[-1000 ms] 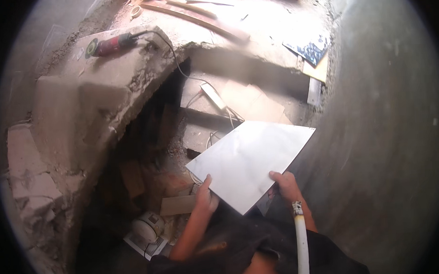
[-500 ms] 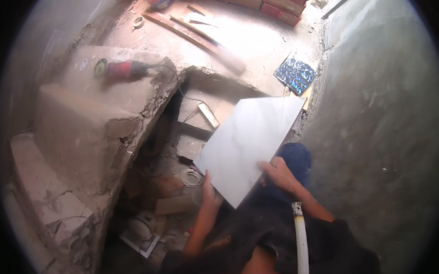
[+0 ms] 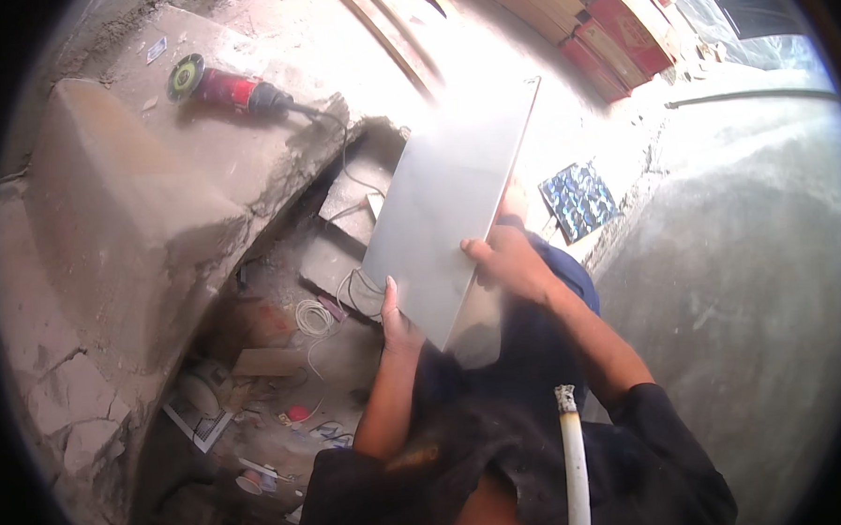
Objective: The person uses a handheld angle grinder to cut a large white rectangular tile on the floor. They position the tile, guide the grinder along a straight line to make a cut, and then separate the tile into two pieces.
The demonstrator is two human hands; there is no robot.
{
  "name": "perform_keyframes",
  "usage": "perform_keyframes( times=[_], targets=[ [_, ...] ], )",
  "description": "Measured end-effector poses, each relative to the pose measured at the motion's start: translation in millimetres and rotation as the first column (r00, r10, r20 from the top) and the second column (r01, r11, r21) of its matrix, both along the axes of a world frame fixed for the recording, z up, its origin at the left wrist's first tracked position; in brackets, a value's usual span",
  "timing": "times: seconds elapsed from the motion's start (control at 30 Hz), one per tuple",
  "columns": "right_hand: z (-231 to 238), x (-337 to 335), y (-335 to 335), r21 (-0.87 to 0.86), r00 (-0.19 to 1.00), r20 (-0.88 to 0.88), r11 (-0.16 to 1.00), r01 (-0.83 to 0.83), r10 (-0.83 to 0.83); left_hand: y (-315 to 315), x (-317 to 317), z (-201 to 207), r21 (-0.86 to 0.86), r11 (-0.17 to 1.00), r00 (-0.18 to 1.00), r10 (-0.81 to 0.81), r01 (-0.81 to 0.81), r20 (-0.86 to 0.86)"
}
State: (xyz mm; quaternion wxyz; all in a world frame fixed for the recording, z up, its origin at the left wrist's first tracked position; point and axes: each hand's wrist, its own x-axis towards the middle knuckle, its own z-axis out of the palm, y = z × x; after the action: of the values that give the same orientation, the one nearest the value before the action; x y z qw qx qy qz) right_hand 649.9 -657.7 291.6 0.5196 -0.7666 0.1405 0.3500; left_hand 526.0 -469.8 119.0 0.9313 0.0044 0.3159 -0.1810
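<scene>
I hold a large white tile [image 3: 427,196] with faint grey veining, tilted in front of my body. My left hand [image 3: 399,325] grips its lower left edge, with the thumb against the face. On the opposite long edge, my right hand [image 3: 512,258] is closed with its thumb on the face and the other fingers mostly hidden behind. The tile's far end reaches up into strong light, and its lower corner sits just above my lap. A cigarette [image 3: 576,467] with an ashy tip juts up from the lower edge of the view.
A red angle grinder [image 3: 230,91] lies on the concrete ledge [image 3: 145,190] at left, its cord trailing into the gap. A dark blue patterned tile [image 3: 579,202] leans right of my knee. Red boxes [image 3: 626,33] stand at the back; a white cable coil [image 3: 313,317] lies below.
The white tile has swung to a steeper, more upright angle, and both hands have moved up with it. My view has shifted, bringing the grinder and boxes into different places.
</scene>
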Motion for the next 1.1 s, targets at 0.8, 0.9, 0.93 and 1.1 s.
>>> perform_keyframes(
  times=[0.8, 0.9, 0.93, 1.1],
  targets=[
    [-103.3, 269.9, -118.5, 0.049, 0.985, 0.137, 0.992, -0.117, 0.109, -48.8, 71.3, 14.0, -0.465, 0.77, 0.89, 0.297, -0.438, -0.347],
    [-266.5, 321.8, -96.8, -0.355, 0.786, 0.611, 0.92, 0.166, 0.093, -46.8, 67.7, -2.8, -0.395, 0.865, 0.949, 0.255, -0.309, -0.184],
    [-298.6, 334.9, -88.3, -0.423, 0.76, 0.631, 0.891, 0.167, 0.157, -38.8, 63.1, -6.1, -0.331, 0.906, 0.959, 0.211, -0.265, -0.19],
    [-347.6, 390.4, -51.8, -0.606, 0.793, 0.5, 0.795, 0.033, 0.348, -21.9, 32.5, -15.0, -0.178, 0.946, 0.948, 0.228, -0.269, -0.222]
  ],
)
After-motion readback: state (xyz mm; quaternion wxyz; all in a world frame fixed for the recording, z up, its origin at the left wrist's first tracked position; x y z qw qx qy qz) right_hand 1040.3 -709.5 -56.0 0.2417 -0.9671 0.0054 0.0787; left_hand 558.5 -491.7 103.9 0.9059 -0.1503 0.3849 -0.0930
